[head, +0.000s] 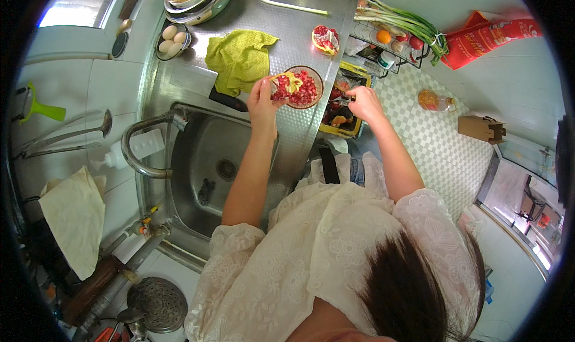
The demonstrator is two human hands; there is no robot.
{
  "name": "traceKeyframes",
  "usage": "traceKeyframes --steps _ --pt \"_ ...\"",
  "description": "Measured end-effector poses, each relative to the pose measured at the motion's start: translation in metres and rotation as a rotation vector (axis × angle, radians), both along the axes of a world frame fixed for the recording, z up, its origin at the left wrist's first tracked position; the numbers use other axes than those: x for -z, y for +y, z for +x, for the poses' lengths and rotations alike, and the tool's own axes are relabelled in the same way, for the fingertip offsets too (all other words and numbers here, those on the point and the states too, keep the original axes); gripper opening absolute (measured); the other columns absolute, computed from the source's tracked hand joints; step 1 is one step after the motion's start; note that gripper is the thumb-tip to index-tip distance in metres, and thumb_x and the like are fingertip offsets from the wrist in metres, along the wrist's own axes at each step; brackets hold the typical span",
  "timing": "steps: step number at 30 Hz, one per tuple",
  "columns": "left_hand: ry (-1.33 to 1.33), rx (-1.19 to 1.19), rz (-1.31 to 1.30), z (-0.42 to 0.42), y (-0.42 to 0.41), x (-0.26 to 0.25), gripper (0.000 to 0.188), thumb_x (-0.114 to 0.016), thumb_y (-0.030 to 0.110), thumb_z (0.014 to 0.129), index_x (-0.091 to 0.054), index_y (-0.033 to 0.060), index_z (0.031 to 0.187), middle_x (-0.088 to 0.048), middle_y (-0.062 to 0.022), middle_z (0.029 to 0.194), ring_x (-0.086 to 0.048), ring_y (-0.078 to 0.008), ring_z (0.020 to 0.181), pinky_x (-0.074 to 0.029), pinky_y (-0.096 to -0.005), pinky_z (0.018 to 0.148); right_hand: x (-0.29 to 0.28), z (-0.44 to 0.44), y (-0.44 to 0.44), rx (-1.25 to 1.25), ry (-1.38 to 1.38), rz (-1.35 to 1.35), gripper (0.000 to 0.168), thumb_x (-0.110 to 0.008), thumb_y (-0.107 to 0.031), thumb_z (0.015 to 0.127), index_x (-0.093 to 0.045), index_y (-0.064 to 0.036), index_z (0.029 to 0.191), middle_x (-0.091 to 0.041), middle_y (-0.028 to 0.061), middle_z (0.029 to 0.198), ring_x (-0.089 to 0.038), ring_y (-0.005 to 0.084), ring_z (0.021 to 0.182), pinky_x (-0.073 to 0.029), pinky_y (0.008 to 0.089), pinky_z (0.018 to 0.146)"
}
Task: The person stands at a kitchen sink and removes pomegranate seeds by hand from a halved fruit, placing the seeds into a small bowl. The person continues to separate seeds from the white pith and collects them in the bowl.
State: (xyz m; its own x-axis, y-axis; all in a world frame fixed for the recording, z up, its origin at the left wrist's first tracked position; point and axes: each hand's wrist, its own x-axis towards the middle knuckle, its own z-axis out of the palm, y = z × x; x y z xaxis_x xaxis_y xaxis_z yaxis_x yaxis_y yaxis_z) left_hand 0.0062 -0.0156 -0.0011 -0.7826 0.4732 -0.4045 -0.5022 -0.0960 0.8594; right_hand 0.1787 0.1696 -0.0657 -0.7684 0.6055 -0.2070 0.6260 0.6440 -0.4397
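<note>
My left hand (pixel 261 100) grips a piece of pomegranate (pixel 281 87) with pale yellow membrane, held at the left rim of a glass bowl of red pomegranate seeds (pixel 307 90). Over the yellow-rimmed bin (pixel 358 125), to the right of the counter, is my right hand (pixel 363 101); its fingertips are pinched together, and whether they hold a scrap I cannot tell. Another opened pomegranate piece (pixel 325 40) lies near the counter's right edge. A yellow-green cloth (pixel 240 59) is spread left of the bowl, beside a cleaver (pixel 194 80) with a dark handle.
The steel sink (pixel 202 162) with its curved faucet (pixel 130 149) lies at the left. Eggs (pixel 170 32) fill a glass bowl near stacked dishes (pixel 197 3). A white-green stalk (pixel 294 6) lies at the back. A wire rack (pixel 406 61) holds vegetables. An oil bottle (pixel 435 101) is on the floor.
</note>
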Motion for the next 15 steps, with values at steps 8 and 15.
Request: traceKeyframes --steps 8,15 --pt "0.084 0.048 0.016 0.003 0.000 -0.001 0.030 -0.041 0.024 0.096 -0.055 0.0005 0.108 -0.059 -0.0077 0.100 -0.059 -0.0145 0.085 -0.054 -0.0311 0.066 -0.063 -0.057 -0.040 0.103 0.529 -0.406 0.024 -0.068 -0.014 0.071 -0.067 -0.006 0.093 -0.063 0.0096 0.085 -0.063 0.0179 0.069 -0.051 0.0289 0.066" --pt "0.023 0.083 0.040 0.002 -0.002 -0.007 0.029 -0.042 0.024 0.096 -0.055 0.0000 0.108 -0.059 -0.0078 0.100 -0.059 -0.0151 0.086 -0.054 -0.0337 0.069 -0.071 -0.080 -0.050 0.073 0.543 -0.495 0.022 -0.072 -0.015 0.072 -0.068 -0.002 0.089 -0.065 0.0052 0.080 -0.062 0.0114 0.066 -0.049 0.0240 0.063"
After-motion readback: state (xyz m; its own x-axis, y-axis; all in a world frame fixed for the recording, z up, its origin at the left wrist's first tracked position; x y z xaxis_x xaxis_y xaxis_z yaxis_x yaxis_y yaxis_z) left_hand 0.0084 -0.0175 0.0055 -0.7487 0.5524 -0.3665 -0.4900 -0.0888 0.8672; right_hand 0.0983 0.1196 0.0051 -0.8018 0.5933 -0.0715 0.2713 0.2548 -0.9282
